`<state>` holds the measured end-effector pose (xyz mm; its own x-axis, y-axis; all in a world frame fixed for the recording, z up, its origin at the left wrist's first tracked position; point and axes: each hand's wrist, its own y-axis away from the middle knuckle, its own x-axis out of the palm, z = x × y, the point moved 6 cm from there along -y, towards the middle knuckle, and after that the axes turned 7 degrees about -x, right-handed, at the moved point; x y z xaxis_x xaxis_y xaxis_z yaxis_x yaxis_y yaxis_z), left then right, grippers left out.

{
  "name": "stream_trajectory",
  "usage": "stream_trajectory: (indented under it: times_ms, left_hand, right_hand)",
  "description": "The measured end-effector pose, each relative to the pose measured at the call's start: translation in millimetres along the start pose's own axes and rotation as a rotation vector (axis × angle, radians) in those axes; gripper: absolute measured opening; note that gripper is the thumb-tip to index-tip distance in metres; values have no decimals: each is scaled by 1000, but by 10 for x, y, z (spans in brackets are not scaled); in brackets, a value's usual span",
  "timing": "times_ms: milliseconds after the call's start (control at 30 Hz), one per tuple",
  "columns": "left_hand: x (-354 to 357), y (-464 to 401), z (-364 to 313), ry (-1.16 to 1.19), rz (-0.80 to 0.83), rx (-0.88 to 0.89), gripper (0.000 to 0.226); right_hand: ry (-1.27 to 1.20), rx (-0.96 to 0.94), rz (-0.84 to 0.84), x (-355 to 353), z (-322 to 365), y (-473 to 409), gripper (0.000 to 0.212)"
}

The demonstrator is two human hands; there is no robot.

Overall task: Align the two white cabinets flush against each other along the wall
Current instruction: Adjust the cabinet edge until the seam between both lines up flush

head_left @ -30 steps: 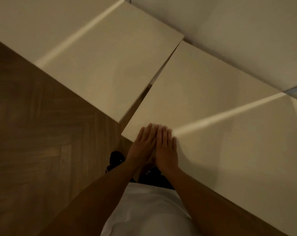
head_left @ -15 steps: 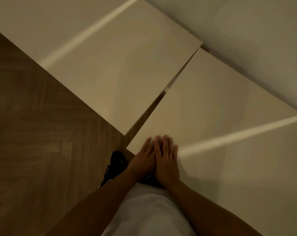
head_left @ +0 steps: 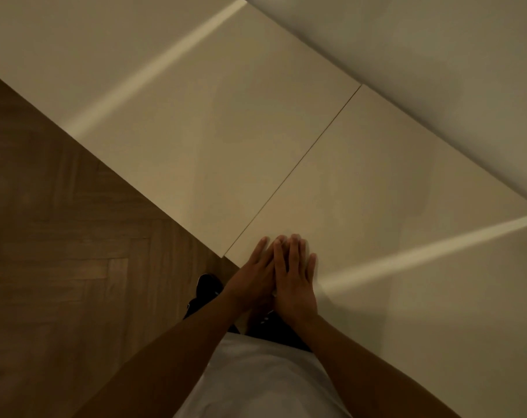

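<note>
Two white cabinets stand along the wall, seen from above. The left cabinet (head_left: 180,110) and the right cabinet (head_left: 392,191) now meet side by side, with only a thin dark seam between their tops. Their front edges line up at the corner by my hands. My left hand (head_left: 253,276) and my right hand (head_left: 295,279) lie flat, fingers together, on the near front corner of the right cabinet's top, the right hand partly overlapping the left. Neither hand grips anything.
The white wall (head_left: 422,55) runs behind both cabinets. Dark herringbone wood floor (head_left: 60,251) fills the left side. My black shoe (head_left: 206,291) is on the floor just below the cabinets' front corner.
The wedge-shaped gap between the two cabinets has closed to a thin seam as the right cabinet slid left against the other. My hands stayed flat on its corner.
</note>
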<state>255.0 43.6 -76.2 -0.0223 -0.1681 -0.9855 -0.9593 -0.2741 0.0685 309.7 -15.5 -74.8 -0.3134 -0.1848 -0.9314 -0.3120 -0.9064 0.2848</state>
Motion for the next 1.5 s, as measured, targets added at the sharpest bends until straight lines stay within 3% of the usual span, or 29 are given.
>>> stream_trajectory:
  times_ms: [167,233,333,400,500,633,767,867,967,1033,1233,1367,1433,1500]
  left_hand:
    - [9,-1,144,89,210,58,72]
    - [-59,-20,189,140,299,92,86]
    - [-180,-51,206,318,266,17,91]
    - [-289,-3,232,503,83,-178,74]
    - [-313,212,350,764,-175,-726,40]
    - [-280,440,278,1002,-262,-1310,18]
    - [-22,582,127,1362,-272,-1682,34]
    - [227,602,108,1552,-120,-1735,57]
    - [590,636,129,1824,97,-1651,85]
    - [817,710,202,1841,177,-1642,102]
    - [534,566,238,1980,192,-1550,106]
    - [343,508,207,2105,159,-1554,81]
    - [373,510,214,2123,170,-1531,79]
    - [384,510,241,2080,186,-1513,81]
  right_hand:
    - [-92,-24,83,-45,-23,-61,129]
    - [-154,-55,122,-108,-69,-80,124]
    - [-363,-44,67,-255,-178,2,106]
    - [-644,100,-55,-317,-298,143,90]
    - [-886,406,-340,-380,-444,411,57]
    - [-1041,814,-412,-302,-469,669,14]
    - [-1250,1030,-337,-128,-308,766,32]
    - [-1513,1156,-227,-19,-170,807,49]
    - [-1638,1233,-93,154,-34,898,69]
    - [-1663,1308,-129,246,9,967,74]
    - [-1836,1456,-30,331,283,991,73]
    - [-2069,1460,-411,474,235,901,86]
    - [-2204,1431,-568,546,220,822,94]
    - [-2151,1508,-755,450,221,799,87]
